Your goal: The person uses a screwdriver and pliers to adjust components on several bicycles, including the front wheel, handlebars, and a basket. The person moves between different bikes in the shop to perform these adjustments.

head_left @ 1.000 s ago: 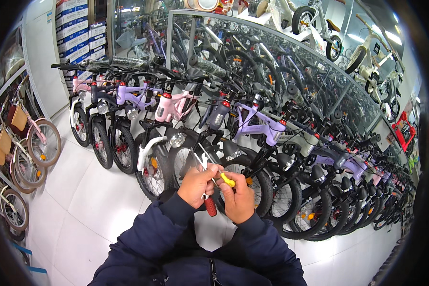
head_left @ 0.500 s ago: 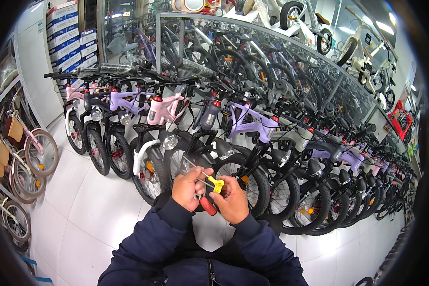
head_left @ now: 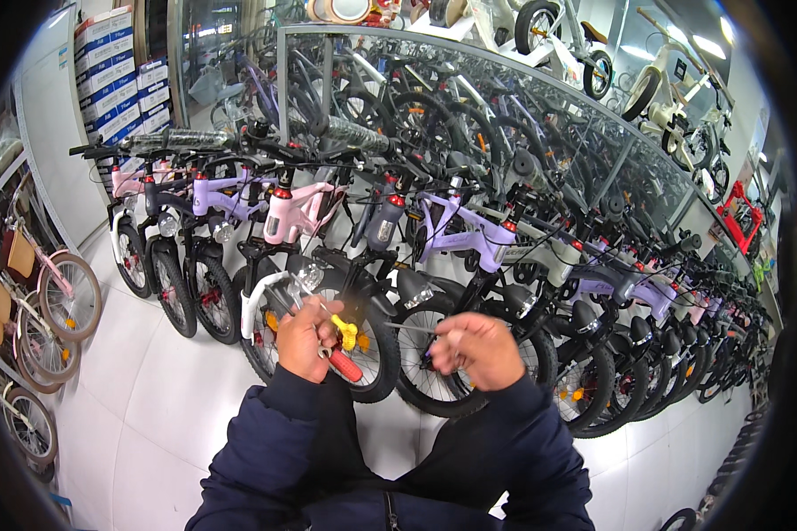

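Note:
My left hand is closed around several tools in front of my body. A yellow, lobed tool handle sticks out beside its fingers. Below that is the red handle of another tool, possibly a screwdriver. Thin metal shafts point up and away from the same hand, blurred at their ends. Apart from it, to the right, my right hand pinches a slim metal rod that points left toward the yellow handle. The far end of the rod is free; its other end is hidden in my fingers.
A long row of children's bicycles, among them a pink bicycle and a lilac bicycle, stands just ahead. Behind them runs a glass partition. Stacked boxes are at the far left, and more bicycles line the left side.
My hands have moved apart, the left to the left and the right to the right. The metal rod in my right hand has come away from the yellow-handled tool, which stays in my left.

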The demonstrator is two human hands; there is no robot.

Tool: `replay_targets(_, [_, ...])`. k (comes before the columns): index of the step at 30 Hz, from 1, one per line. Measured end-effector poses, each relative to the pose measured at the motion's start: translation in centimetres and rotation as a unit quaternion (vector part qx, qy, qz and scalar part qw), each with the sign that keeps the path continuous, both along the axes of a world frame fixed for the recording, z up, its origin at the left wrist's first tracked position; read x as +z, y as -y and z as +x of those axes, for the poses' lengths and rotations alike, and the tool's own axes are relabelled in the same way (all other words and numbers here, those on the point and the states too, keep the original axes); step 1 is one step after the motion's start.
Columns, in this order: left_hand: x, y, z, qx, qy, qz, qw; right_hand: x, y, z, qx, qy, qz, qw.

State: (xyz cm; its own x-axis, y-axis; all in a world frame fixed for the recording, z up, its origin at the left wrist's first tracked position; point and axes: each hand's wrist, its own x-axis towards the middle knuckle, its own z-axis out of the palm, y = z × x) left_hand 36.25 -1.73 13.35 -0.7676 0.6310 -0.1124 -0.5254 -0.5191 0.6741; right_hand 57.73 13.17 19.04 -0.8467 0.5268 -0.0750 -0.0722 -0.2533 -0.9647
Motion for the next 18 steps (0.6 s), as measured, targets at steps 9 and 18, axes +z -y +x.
replay_targets(9, [10.1,-3.5,-4.8,0.025,-0.223,0.04,0.974,11.0,-6.7,-10.4,-0.163,0.04,0.514,0.841])
replay_targets(18, [18.0,-8.1,-10.5,0.307,-0.523,-0.119,0.786,12.5,-11.5,-18.2,-0.19,0.068,0.638,0.743])
